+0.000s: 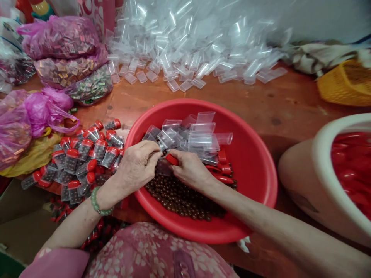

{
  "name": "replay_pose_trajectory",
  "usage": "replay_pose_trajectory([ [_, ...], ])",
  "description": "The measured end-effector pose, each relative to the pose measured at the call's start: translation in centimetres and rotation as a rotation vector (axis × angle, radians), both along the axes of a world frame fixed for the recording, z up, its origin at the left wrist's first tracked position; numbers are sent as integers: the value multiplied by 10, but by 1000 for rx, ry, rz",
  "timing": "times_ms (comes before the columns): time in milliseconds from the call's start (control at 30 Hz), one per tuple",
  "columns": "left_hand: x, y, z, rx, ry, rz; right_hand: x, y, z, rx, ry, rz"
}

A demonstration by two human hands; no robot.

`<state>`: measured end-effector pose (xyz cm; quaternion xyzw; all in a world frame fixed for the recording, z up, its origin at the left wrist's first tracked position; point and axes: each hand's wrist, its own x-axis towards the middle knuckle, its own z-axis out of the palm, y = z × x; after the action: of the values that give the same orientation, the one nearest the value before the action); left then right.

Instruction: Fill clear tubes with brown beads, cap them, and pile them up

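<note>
My left hand (139,164) is closed, its fingertips pinching a small clear plastic container (164,167) over a red basin (261,166). My right hand (193,170) meets it there, thumb and fingers closed on a red cap (172,159) at the container's edge. Whether the cap is seated on the container cannot be made out. Below both hands, the basin holds a heap of shiny brown beads (185,202). Behind them lie clear plastic sleeves (199,135), and more red caps (223,168) sit to the right of my right hand.
Capped containers filled with dark beads (85,150) are piled left of the basin. Pink bags of small pieces (60,42) stand at the back left. A large heap of clear sleeves (185,50) covers the back. On the right are a white bucket of red pieces (321,154) and a yellow basket (336,83).
</note>
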<state>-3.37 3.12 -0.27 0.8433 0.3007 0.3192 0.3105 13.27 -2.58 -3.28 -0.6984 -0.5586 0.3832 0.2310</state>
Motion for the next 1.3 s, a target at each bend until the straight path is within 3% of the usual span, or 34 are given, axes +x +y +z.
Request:
replay_pose_trajectory([
  [267,2,-1,0,-59,136,-110,-8,-14,-13,-288,51,70],
  [533,1,-1,3,-77,183,-204,0,-14,-13,-726,319,28],
  [633,-5,2,11,-125,201,-334,0,-14,-14,-837,423,17],
  [700,-10,4,17,-172,227,-495,1,-12,-14,-872,482,20],
  [800,-16,3,23,-182,315,-658,3,-10,-12,-875,571,33],
  [933,-14,-8,23,-80,530,-564,6,-8,-6,-822,669,40],
  [1000,-11,-13,22,-93,541,-503,6,-8,-2,-774,708,41],
  [1133,-7,-16,25,-249,333,-402,7,-7,5,-601,722,29],
  [1300,-10,-19,28,-380,74,-402,15,-11,14,-392,570,78],
])
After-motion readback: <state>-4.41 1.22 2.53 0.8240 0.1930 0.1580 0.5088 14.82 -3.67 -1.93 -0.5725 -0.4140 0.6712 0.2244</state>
